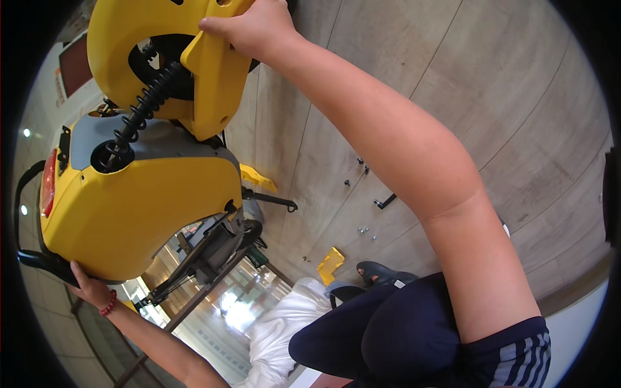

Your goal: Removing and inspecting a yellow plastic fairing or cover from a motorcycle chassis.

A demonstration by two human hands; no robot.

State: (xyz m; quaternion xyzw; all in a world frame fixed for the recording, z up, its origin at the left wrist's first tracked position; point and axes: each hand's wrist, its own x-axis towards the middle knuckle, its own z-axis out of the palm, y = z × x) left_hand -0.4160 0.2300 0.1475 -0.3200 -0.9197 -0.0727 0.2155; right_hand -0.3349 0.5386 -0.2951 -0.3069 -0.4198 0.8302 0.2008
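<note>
A yellow and grey scooter body (pixel 142 213), with a red tail light (pixel 49 184) and a black grab rail (pixel 29 252), fills the left side. A black coil-spring shock absorber (pixel 142 107) runs from it up into a curved yellow cover (pixel 220 97) with a large opening. My right hand (pixel 259 29) is closed on that cover's edge, thumb on the near face; its other fingers are partly hidden. My left hand (pixel 92 288), with a red bead bracelet (pixel 110 302) at the wrist, grips the body's lower edge beside the grab rail. Its fingertips are partly hidden.
Loose yellow pieces (pixel 331 265) lie on the wood-look floor (pixel 504 77). Small dark screws (pixel 347 183), silver ones (pixel 363 230) and a black rod-like part (pixel 385 202) are scattered near my right arm. White cloth (pixel 278 330) and a sandalled foot (pixel 381 273) are below.
</note>
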